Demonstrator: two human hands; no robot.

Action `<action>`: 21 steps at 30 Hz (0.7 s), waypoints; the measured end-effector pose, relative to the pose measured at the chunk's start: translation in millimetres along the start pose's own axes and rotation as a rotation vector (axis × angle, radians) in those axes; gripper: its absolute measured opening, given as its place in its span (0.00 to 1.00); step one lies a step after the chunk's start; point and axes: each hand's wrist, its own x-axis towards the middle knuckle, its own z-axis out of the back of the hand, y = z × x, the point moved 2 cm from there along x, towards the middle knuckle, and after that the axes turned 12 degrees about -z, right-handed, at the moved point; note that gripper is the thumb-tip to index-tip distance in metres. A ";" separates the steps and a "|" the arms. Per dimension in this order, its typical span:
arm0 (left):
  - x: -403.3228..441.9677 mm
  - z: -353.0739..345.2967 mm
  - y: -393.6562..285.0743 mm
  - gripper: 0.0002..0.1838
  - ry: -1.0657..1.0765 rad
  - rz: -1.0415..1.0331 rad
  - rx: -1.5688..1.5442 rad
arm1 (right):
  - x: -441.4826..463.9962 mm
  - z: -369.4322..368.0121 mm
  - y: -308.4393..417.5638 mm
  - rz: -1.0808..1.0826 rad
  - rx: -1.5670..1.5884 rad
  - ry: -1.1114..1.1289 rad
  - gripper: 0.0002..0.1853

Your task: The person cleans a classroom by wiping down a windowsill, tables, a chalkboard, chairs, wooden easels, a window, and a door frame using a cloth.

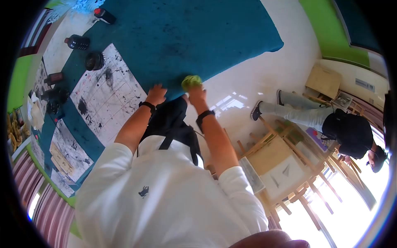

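Note:
My right hand (197, 94) is closed on a crumpled green cloth (191, 81), which touches the blue-green table cover (198, 37) at its near edge. To the left, my left hand (156, 95) rests at the same edge, beside the corner of an ink-stained white sheet with a red grid (108, 93). Its fingers look spread over the cover, and I see nothing in them. Each wrist wears a dark band. Dark stains mark the table cover.
Dark bottles (77, 41) and a round black pot (94, 61) stand at the left. More stained papers (70, 151) lie nearby. On the right, a person in a black top (349, 128) is by wooden easels (304, 192) and drawing boards (273, 157).

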 end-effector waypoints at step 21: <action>124.3 75.7 -46.9 0.61 -0.374 -0.055 -0.107 | 153.3 103.6 -90.4 0.468 -0.076 -0.278 0.25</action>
